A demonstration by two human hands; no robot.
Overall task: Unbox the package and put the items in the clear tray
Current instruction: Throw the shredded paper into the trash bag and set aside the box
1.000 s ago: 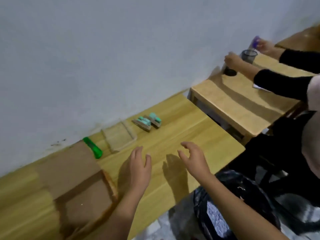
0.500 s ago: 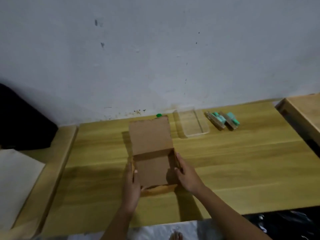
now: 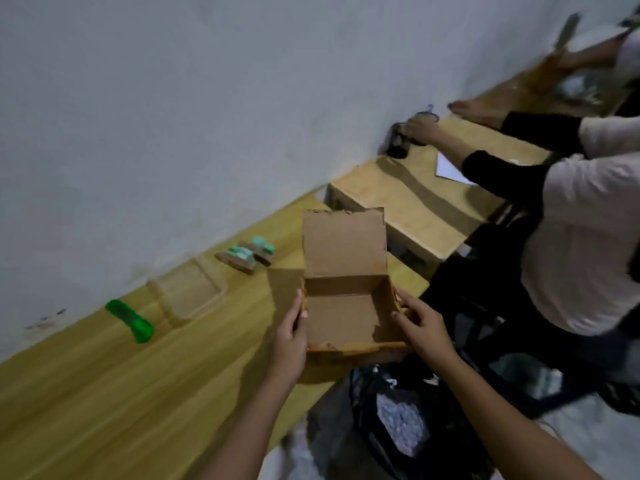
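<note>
I hold an open brown cardboard box (image 3: pixel 341 317) off the table's right edge, lid flap standing up, inside bare. My left hand (image 3: pixel 289 341) grips its left wall and my right hand (image 3: pixel 420 327) grips its right wall. The clear tray (image 3: pixel 188 289) lies by the wall with nothing visible in it. Two teal-and-brown packaged items (image 3: pixel 247 256) lie on the table to the right of the tray.
A green box cutter (image 3: pixel 130 320) lies left of the tray on the wooden table (image 3: pixel 104 393). A black bag (image 3: pixel 398 420) with pale scraps sits below the box. Another person in a white top (image 3: pixel 581 244) works at the adjoining table (image 3: pixel 415 202) on the right.
The box was resting on the table between my hands; it is now lifted and carried right, past the table edge above the black bag. My view has swung right.
</note>
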